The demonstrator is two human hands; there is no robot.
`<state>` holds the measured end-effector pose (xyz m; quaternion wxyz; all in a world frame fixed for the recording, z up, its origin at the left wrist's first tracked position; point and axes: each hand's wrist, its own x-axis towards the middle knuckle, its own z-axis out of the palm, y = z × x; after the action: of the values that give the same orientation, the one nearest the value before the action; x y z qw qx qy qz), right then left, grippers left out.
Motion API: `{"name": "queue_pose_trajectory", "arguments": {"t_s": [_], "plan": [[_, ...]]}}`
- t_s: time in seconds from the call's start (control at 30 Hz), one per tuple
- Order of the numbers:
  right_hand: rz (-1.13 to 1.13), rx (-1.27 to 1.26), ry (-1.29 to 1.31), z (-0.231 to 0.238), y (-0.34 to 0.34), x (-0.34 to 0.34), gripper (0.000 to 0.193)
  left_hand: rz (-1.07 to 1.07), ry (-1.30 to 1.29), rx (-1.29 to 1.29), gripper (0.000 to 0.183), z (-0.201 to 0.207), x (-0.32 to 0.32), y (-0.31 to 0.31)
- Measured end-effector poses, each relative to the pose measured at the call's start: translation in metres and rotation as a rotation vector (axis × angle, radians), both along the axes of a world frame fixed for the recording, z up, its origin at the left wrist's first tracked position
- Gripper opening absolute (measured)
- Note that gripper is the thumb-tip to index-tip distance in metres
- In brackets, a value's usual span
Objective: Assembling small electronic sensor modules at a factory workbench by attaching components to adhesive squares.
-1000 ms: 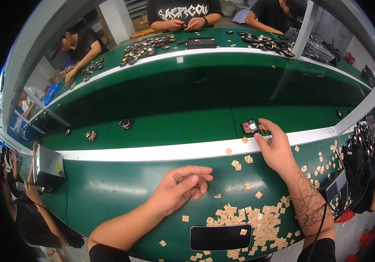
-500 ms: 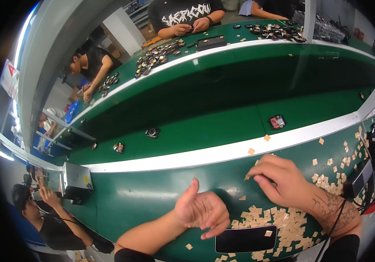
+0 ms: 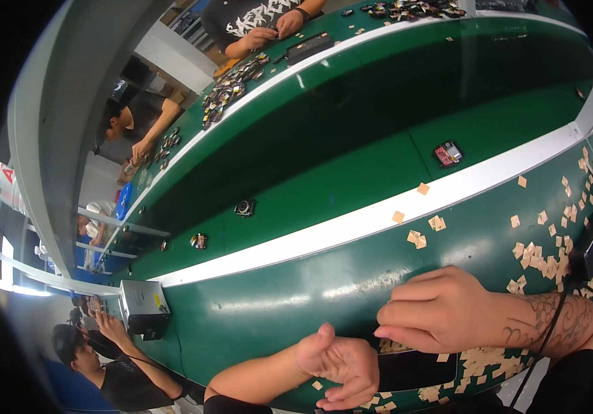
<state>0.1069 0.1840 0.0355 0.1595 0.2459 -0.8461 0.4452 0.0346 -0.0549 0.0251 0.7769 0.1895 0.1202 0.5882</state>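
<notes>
My left hand (image 3: 341, 367) is palm up over the green tabletop, thumb raised and fingers loosely curled, and nothing shows in it. Close beside it, my right hand (image 3: 441, 312) is turned palm down with its fingers pinched together. Whatever those fingertips may hold is hidden. Below the right hand lies a flat black phone-like slab (image 3: 417, 372), partly covered, with a small tan square (image 3: 442, 358) on it. A loose heap of tan square pieces (image 3: 479, 362) spreads around the slab, partly behind my right wrist.
Several tan squares (image 3: 541, 261) lie scattered at the right, near a dark box-shaped device (image 3: 591, 241) and cables. A green conveyor belt beyond the white rail (image 3: 296, 255) carries small electronic assemblies (image 3: 448, 153). A grey metal box (image 3: 144, 309) stands left. Co-workers sit across and at the left.
My right hand has come down toward my left hand, uncovering tan squares near the rail. A tan piece that showed at its fingertips is out of sight. The whole view has shifted and tilted.
</notes>
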Motion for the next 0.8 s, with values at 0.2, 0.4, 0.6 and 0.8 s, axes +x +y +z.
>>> {"name": "queue_pose_trajectory", "arguments": {"t_s": [0.2,0.4,0.6,0.8], "plan": [[0.021,-0.138,0.018,-0.014,-0.012,-0.003,0.014,-0.062,-0.030,0.007,0.104,-0.007,-0.003,0.008],[0.020,0.018,-0.060,-0.003,-0.004,0.002,0.017,-0.018,-0.048,0.039,0.102,-0.010,-0.002,0.007],[-0.064,-0.101,-0.017,-0.008,-0.008,-0.001,0.029,-0.002,-0.039,0.026,0.103,-0.012,-0.002,0.008],[-0.025,-0.017,-0.024,-0.004,-0.002,-0.002,0.019,0.011,-0.038,0.037,0.103,-0.015,-0.001,0.007]]}}
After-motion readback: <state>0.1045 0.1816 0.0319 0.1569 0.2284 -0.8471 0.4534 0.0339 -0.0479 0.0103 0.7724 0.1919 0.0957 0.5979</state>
